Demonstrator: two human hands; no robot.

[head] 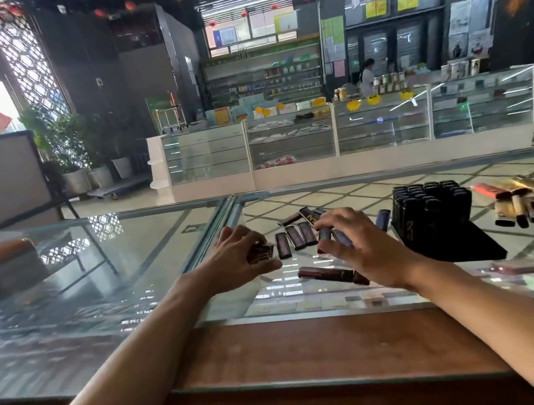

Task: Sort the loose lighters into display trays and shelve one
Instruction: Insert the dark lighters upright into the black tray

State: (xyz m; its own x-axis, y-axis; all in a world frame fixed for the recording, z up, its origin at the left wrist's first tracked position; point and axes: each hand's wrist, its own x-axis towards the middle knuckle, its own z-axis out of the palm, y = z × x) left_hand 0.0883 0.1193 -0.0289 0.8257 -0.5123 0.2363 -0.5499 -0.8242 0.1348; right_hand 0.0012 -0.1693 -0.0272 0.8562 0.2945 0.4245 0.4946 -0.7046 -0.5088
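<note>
Head view. Left hand [242, 258] gripped a bunch [260, 251] of dark lighters, fingers curled round them and thumb underneath, just above the glass counter [94, 262]. Right hand [362, 247] hung over the loose lighters [295, 237], fingers bent down onto the right end of the row, thumb close below. With the motion blur I could not tell whether it pinched one or only touched. The loose ones lay flat on the glass between the hands, roughly side by side, with a few skewed behind them. A long dark piece [331, 274] lay crosswise nearer the person, beside the right wrist. A blue lighter [382, 219] lay just right of the right hand. The black tray [462, 242] stood right of that, packed with upright dark lighters, its flat base towards the person. Further right lay a pile [528, 201] of mixed-colour lighters. A box [1, 266] sat far left on the counter. A wooden ledge [314, 344] ran under both forearms.
</note>
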